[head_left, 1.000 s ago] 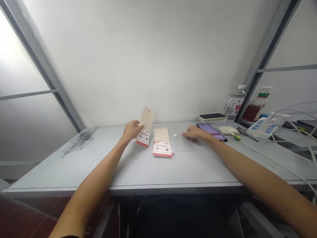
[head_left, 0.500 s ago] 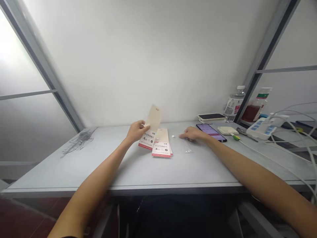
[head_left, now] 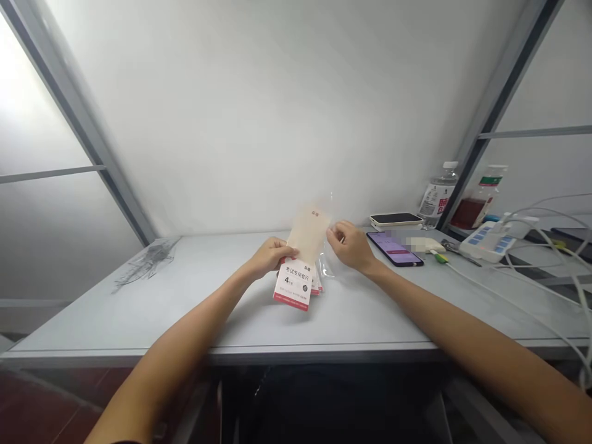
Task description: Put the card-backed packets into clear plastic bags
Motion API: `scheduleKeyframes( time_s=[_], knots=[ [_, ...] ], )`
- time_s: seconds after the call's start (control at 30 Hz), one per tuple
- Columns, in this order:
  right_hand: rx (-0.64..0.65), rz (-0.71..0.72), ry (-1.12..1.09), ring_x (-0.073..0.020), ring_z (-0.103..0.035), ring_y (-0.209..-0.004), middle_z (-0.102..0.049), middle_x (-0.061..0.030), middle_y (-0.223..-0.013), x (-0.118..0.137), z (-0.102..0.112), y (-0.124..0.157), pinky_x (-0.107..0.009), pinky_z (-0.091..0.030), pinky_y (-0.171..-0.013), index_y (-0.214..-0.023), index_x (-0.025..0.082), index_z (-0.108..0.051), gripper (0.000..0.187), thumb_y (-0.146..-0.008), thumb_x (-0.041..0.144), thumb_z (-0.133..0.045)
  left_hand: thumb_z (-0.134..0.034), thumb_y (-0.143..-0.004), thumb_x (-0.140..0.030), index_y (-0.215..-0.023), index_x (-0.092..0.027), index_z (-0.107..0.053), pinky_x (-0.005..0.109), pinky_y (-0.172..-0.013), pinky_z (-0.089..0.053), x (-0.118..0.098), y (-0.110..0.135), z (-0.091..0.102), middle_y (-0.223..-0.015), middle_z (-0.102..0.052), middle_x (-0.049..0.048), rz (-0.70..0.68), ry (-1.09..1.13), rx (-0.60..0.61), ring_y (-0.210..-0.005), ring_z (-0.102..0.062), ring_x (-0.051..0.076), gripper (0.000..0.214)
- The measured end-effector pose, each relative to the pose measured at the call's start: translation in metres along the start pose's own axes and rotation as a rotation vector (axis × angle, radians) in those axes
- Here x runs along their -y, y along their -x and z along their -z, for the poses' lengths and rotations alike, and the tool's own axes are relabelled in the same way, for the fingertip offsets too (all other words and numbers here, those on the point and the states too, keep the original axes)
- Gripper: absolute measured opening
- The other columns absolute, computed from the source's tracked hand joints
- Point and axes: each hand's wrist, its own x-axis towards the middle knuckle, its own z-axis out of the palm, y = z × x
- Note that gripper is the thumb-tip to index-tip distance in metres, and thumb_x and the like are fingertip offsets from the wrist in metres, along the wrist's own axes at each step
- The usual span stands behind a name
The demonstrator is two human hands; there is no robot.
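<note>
The left hand (head_left: 272,258) holds a tan-and-white card (head_left: 309,234) with a red lower edge, well to the left of the lit phone (head_left: 395,248). Its thumb lies flat on the card's face and its fingers tuck behind, so the card is pinched between them; how far those fingers reach is hidden. The right hand (head_left: 351,245), just left of the lit phone, has thumb and forefinger pressed together, seemingly pinching the edge of a clear bag (head_left: 326,268). Whether the card's top is inside the bag or only in front of it, I cannot tell. More cards (head_left: 316,287) lie on the desk under the held one, also left of the lit phone and mostly covered.

As I judge it, the thin bag could crease or slip, since only fingertips seem to hold it. The card might catch on the bag's edge if the two meet at a slant. A low sweep could also push the lower cards out of line
</note>
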Motion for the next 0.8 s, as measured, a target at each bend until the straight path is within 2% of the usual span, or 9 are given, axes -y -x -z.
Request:
scheduleKeyframes(
  time_s=[0.13,0.27,0.53,0.63,0.8],
  knots=[
    [-0.059,0.052,-0.060,-0.0131,-0.044,-0.060,-0.047,-0.0013,-0.066,0.006,0.006,0.002,-0.025,-0.036,-0.055,-0.059,0.021,-0.032,0.026,-0.081,0.025,-0.045,-0.058,-0.063,-0.029,-0.039,-0.015,-0.038,0.020,-0.034,-0.018,0.002,-0.001,-0.002,-0.036,-0.031,-0.0051,0.015,-0.003,-0.030,-0.032,-0.029,0.003,0.035],
    [-0.079,0.074,-0.117,-0.0135,-0.047,-0.062,-0.051,-0.0030,-0.070,0.012,0.012,0.003,-0.026,-0.039,-0.055,-0.060,0.022,-0.033,0.026,-0.082,0.026,-0.045,-0.058,-0.061,-0.028,-0.038,-0.016,-0.031,0.020,-0.035,-0.015,0.005,-0.003,0.001,-0.036,-0.027,-0.0058,0.017,-0.003,-0.064,-0.033,-0.024,0.002,0.037],
    [-0.110,0.099,-0.129,-0.0147,-0.052,-0.070,-0.056,-0.0069,-0.087,0.015,0.015,0.005,-0.027,-0.045,-0.055,-0.062,0.021,-0.039,0.022,-0.081,0.026,-0.048,-0.055,-0.062,-0.028,-0.037,-0.016,-0.034,0.021,-0.036,-0.022,0.001,0.000,0.001,-0.037,-0.035,-0.0034,0.005,-0.059,-0.076,-0.033,-0.029,0.004,0.034],
    [-0.134,0.101,-0.112,-0.0152,-0.053,-0.073,-0.056,-0.0073,-0.088,0.013,0.014,0.004,-0.027,-0.045,-0.054,-0.062,0.021,-0.039,0.022,-0.081,0.026,-0.047,-0.056,-0.060,-0.026,-0.037,-0.016,-0.030,0.020,-0.037,-0.018,0.000,0.001,0.003,-0.037,-0.029,-0.0050,-0.027,-0.050,-0.025,-0.034,-0.026,0.003,0.036],
    [-0.198,0.076,-0.086,-0.0165,-0.053,-0.077,-0.054,-0.0066,-0.084,0.011,0.014,0.002,-0.025,-0.043,-0.051,-0.063,0.021,-0.039,0.019,-0.081,0.024,-0.046,-0.055,-0.057,-0.022,-0.035,-0.015,-0.030,0.021,-0.039,-0.015,-0.001,0.005,0.004,-0.037,-0.026,-0.0054,-0.059,-0.120,0.142,-0.037,-0.023,0.003,0.034]
  ],
)
